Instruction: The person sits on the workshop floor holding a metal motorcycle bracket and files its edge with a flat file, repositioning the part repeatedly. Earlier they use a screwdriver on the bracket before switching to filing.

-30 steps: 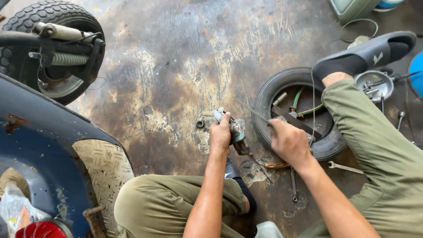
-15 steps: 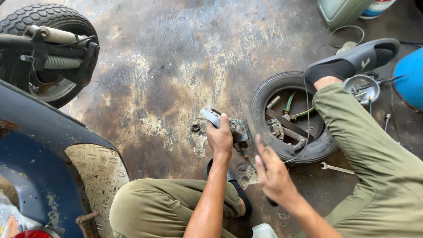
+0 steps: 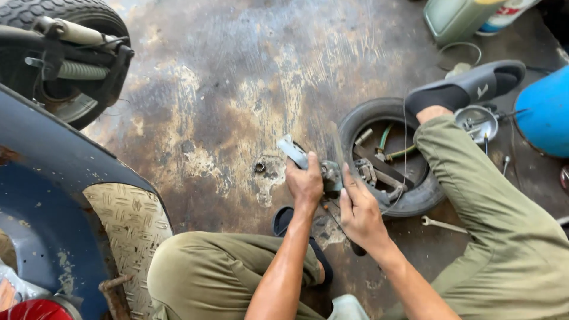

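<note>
Beside the small tyre (image 3: 388,157), the left hand (image 3: 305,181) grips a metal part (image 3: 320,169) already off the scooter (image 3: 53,178), while the right hand (image 3: 358,207) rests open-fingered against it, work unfinished.

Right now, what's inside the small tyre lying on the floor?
Inside the tyre: a green hose, a dark flat bar and several small metal parts. The right hand and olive trouser leg cover the rest.

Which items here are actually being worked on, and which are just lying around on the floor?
In hand:
left hand grips a grey metal part
right hand beside it, fingers open

Lying about:
small tyre holding loose tools
spanner
nut
green canister
scooter wheel
</note>
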